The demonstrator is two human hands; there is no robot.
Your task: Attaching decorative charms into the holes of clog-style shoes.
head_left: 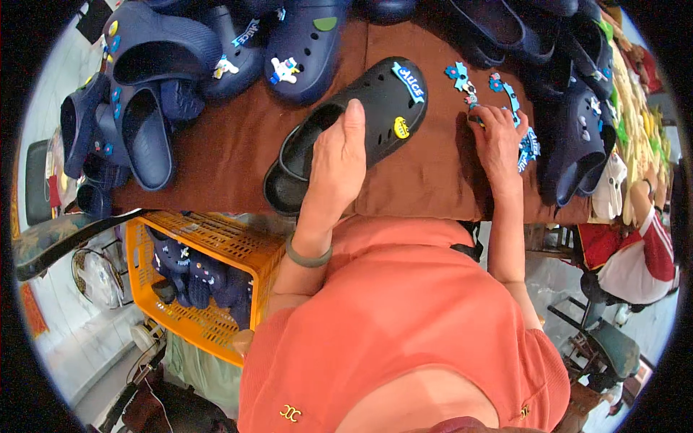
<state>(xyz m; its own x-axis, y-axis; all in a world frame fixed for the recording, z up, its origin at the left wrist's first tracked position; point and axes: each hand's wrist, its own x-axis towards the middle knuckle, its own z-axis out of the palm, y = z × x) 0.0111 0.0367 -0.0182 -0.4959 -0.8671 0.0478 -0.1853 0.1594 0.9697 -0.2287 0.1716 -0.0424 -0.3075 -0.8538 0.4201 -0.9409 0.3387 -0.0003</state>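
Left hand [338, 169] clamped on the black foam clog with strap and round vent holes [346, 133], thumb stretched along the upper, other fingers curled out of sight inside the opening. Lies slantwise near the middle of the brown cloth-covered table [231, 144], heel just short of the near edge, toe pointing to the far right. Carries a blue lettered charm [409, 81] and a yellow oval charm [401, 128] on the toe.

Right hand [498, 141] pressed palm-down toward the right end of the table, fingertips bent onto a scatter of small blue rubber charms [498, 90]; cannot tell whether any charm is actually pinched, since the fingers cover the spot.

Open cloth between the two hands, and a wider bare stretch left of the clog up to the near edge. Hemmed in elsewhere: heap of navy foam clogs [166, 65] along the far left corner, more navy clogs [577, 123] crowding the right end.

Below the near edge at left, orange plastic crate [209, 321] with dark clogs inside, partly cut off by the orange shirt [404, 325]. At the far right rim, another person in red and white [642, 252], mostly cropped and bent by the lens.
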